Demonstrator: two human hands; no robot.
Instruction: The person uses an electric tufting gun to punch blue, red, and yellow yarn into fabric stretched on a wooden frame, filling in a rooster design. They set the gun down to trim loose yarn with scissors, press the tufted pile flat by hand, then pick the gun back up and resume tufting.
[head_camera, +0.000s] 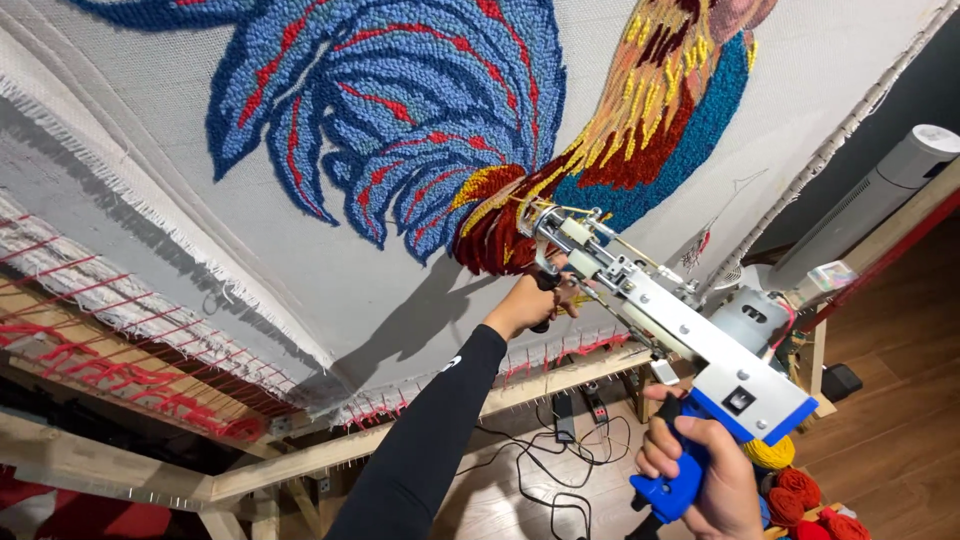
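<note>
Presently: tufting gun (660, 320) nose pressed against stretched cloth (330, 270).
Silver body, blue handle; right hand (700, 475) clenched around the handle, left hand (530, 300) wrapped on the front grip beside the rooster design (420, 110).

The tufting gun (660, 320) fills the gap between the left hand (530, 300) and right hand (700, 470), its tip against the stretched cloth (330, 270), which blocks all passage ahead. Below, the wooden frame (420, 440) bars the way; cables (545, 465) and yarn balls (800, 490) clutter the floor, with open room on the bare boards at right
</note>
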